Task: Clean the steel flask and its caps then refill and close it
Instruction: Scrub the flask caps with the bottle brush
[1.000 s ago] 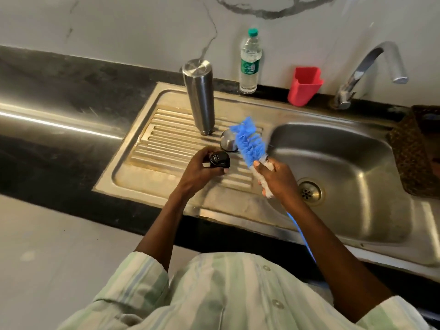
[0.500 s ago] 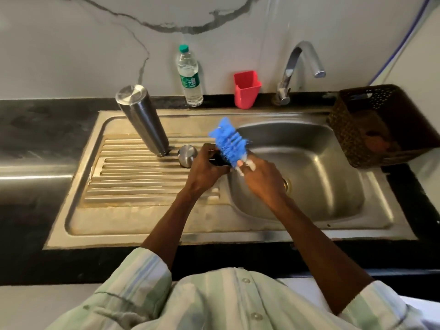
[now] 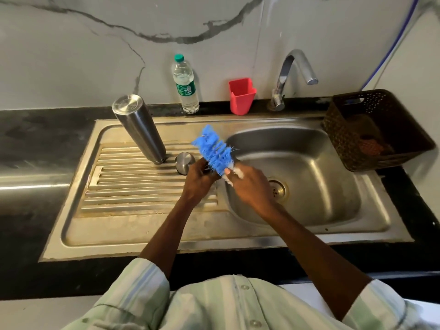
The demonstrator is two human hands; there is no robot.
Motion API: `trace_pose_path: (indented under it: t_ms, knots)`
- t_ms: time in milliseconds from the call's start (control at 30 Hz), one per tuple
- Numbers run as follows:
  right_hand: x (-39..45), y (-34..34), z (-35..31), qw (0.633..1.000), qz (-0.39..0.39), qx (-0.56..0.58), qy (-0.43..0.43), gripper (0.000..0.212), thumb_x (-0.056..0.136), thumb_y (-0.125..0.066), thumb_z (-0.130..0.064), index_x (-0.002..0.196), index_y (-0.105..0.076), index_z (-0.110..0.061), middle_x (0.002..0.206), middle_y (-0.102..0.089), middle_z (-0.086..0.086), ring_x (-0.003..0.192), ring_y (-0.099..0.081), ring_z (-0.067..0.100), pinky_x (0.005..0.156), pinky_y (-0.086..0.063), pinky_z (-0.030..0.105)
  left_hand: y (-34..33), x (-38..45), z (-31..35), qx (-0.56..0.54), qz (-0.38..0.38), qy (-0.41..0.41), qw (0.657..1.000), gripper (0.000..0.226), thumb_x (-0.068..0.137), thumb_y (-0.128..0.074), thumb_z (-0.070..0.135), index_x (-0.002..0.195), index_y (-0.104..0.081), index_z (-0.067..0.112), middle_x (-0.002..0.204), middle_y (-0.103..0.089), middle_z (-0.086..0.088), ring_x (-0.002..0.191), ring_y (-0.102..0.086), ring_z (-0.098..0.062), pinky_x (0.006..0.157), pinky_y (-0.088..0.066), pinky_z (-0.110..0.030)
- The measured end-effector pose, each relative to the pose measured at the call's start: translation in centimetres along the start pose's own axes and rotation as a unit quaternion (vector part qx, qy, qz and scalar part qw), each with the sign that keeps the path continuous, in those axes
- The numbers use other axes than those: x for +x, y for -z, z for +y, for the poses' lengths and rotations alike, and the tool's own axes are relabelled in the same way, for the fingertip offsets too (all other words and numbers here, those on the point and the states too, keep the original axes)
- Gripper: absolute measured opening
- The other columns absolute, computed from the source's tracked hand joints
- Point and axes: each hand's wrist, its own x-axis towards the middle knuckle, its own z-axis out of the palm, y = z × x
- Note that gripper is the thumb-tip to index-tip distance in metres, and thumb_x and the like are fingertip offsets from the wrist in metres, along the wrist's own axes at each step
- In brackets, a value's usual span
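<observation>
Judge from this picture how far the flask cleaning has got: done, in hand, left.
Done: steel flask stands inverted on the drainboard, steel cap beside it. In hand: left hand grips a small dark cap, mostly hidden; right hand holds the blue brush against it. Left: refilling, closing.

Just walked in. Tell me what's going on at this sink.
A person is scrubbing a small dark cap, mostly hidden in the left hand, with a blue bottle brush held in the right hand, at the edge of the sink basin. The steel flask stands upside down on the drainboard, with a steel cap beside it. The tap shows no running water.
</observation>
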Motion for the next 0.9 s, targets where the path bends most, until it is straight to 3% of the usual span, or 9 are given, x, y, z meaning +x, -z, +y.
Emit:
trace_pose_path:
  t_ms: [67,133,267,333,433,567,700,833,900]
  knots:
    - [1.3,0.4,0.5,0.996,0.011,0.074,-0.047,0.029,0.095,-0.051,-0.044,0.114,-0.066,-0.028,0.076,-0.068,-0.001,0.061,-0.062,0.021,0.061,-0.050,0.033,0.1,-0.3,-0.2,-0.005,-0.017,0.012,1.000,0.046,0.079,-0.078,0.005,0.123,-0.064,0.002,0.115,-0.072,-0.012,0.110,-0.067,-0.028,0.096,-0.053,-0.044]
    - [1.9,0.8,1.1,0.993,0.021,0.099,-0.065,0.024,0.096,-0.051,-0.040,0.107,-0.068,-0.026,0.063,-0.059,-0.005,0.052,-0.055,0.014,0.059,-0.045,0.030,0.2,-0.6,-0.2,-0.013,-0.026,0.019,0.999,0.051,0.083,-0.076,0.003,0.131,-0.059,0.001,0.122,-0.069,-0.015,0.116,-0.065,-0.030,0.100,-0.052,-0.042]
    - [0.0,0.3,0.3,0.998,-0.006,0.055,-0.005,0.028,0.097,-0.051,-0.041,0.116,-0.067,-0.027,0.081,-0.068,-0.002,0.068,-0.062,0.016,0.065,-0.050,0.032,0.8,-0.6,-0.1,-0.033,-0.035,0.009,0.999,0.045,0.081,-0.075,0.009,0.124,-0.063,0.005,0.120,-0.070,-0.011,0.116,-0.064,-0.028,0.099,-0.050,-0.043]
    - [0.7,0.4,0.5,0.995,-0.002,0.092,-0.030,0.026,0.097,-0.053,-0.039,0.111,-0.069,-0.024,0.072,-0.066,-0.004,0.053,-0.059,0.004,0.055,-0.046,0.029,0.8,-0.6,0.1,-0.029,-0.042,0.013,0.999,0.051,0.079,-0.078,0.011,0.127,-0.062,0.004,0.122,-0.070,-0.012,0.118,-0.064,-0.029,0.101,-0.050,-0.043]
    - [1.7,1.0,1.0,0.990,-0.003,0.126,-0.058,0.022,0.097,-0.052,-0.039,0.100,-0.068,-0.025,0.070,-0.064,-0.004,0.046,-0.052,0.004,0.052,-0.041,0.029,0.8,-0.4,0.5,-0.027,-0.049,0.020,0.998,0.055,0.080,-0.079,0.008,0.132,-0.060,0.006,0.124,-0.069,-0.012,0.119,-0.063,-0.027,0.102,-0.051,-0.039]
    - [0.4,0.2,0.4,0.998,-0.013,0.064,0.000,0.026,0.098,-0.051,-0.040,0.110,-0.068,-0.026,0.081,-0.069,-0.001,0.063,-0.061,0.011,0.061,-0.048,0.030,1.3,-0.3,0.4,-0.033,-0.045,0.013,0.998,0.045,0.084,-0.075,0.003,0.127,-0.062,0.003,0.120,-0.071,-0.008,0.117,-0.065,-0.024,0.098,-0.051,-0.040]
    - [1.8,1.0,1.0,0.987,-0.009,0.139,-0.077,0.025,0.097,-0.052,-0.039,0.104,-0.069,-0.023,0.062,-0.058,-0.005,0.047,-0.052,0.009,0.057,-0.044,0.033,0.8,-0.6,0.6,-0.036,-0.051,0.025,0.998,0.055,0.076,-0.082,0.020,0.127,-0.063,0.010,0.124,-0.068,-0.014,0.119,-0.062,-0.030,0.102,-0.050,-0.041]
    - [0.1,0.2,-0.4,0.998,-0.021,0.065,0.007,0.028,0.097,-0.050,-0.041,0.111,-0.068,-0.024,0.080,-0.067,-0.001,0.063,-0.061,0.016,0.063,-0.049,0.032,1.0,-0.1,0.3,-0.031,-0.033,0.026,0.999,0.035,0.086,-0.071,-0.001,0.119,-0.065,0.007,0.116,-0.072,-0.010,0.112,-0.067,-0.023,0.097,-0.052,-0.042]
    - [0.5,0.4,-0.8,0.997,-0.019,0.071,-0.017,0.026,0.097,-0.050,-0.042,0.106,-0.068,-0.026,0.075,-0.069,-0.004,0.065,-0.062,0.023,0.063,-0.051,0.034,0.8,0.0,0.0,-0.007,-0.035,0.026,0.999,0.035,0.086,-0.071,-0.001,0.120,-0.065,0.005,0.116,-0.072,-0.008,0.111,-0.067,-0.022,0.096,-0.052,-0.040]
